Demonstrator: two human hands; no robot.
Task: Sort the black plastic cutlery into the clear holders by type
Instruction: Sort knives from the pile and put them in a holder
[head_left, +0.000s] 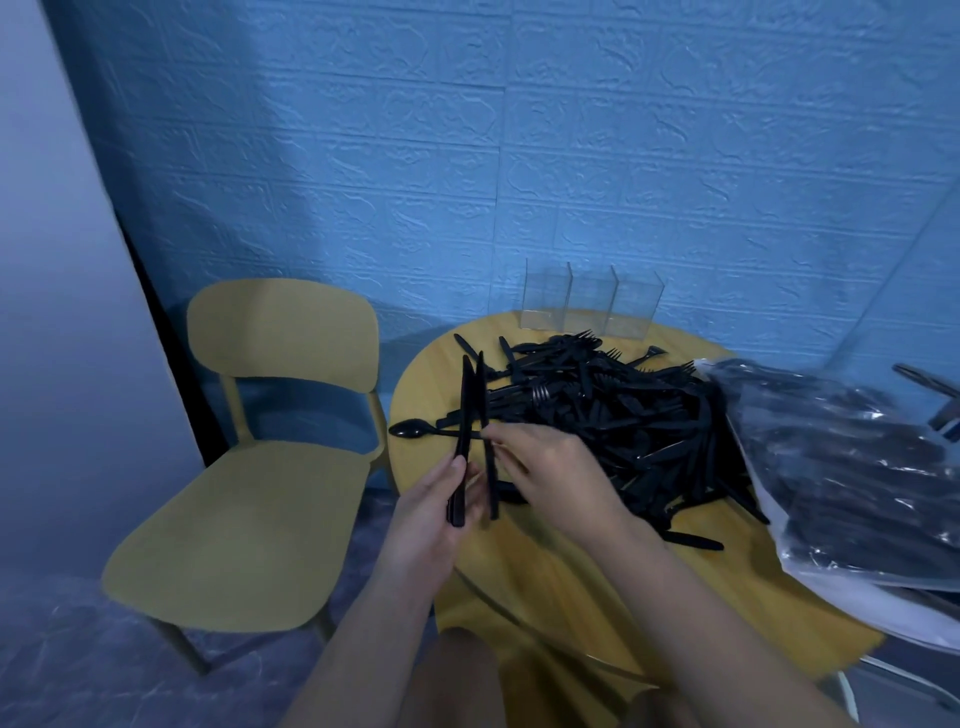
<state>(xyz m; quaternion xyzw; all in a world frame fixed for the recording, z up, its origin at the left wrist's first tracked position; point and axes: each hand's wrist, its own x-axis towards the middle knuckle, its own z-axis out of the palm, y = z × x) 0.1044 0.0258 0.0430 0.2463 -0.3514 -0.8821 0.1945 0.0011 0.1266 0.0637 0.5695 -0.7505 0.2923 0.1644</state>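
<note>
Fingers of the left hand (423, 512) grip one knife (464, 441); the right hand (550, 470) pinches another knife (487, 441).

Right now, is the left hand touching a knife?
Touching: the head view shows the left hand with fingers and thumb curled round a black knife.

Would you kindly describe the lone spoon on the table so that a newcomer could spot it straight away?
Start at the round wooden table beside the yellow chair, heaped with black cutlery. Look to the heap's left fringe, near the table edge that faces the chair. There the spoon lies flat, its oval bowl pointing towards the chair, clear of the tangle, just beyond the knives in the hands.
</note>
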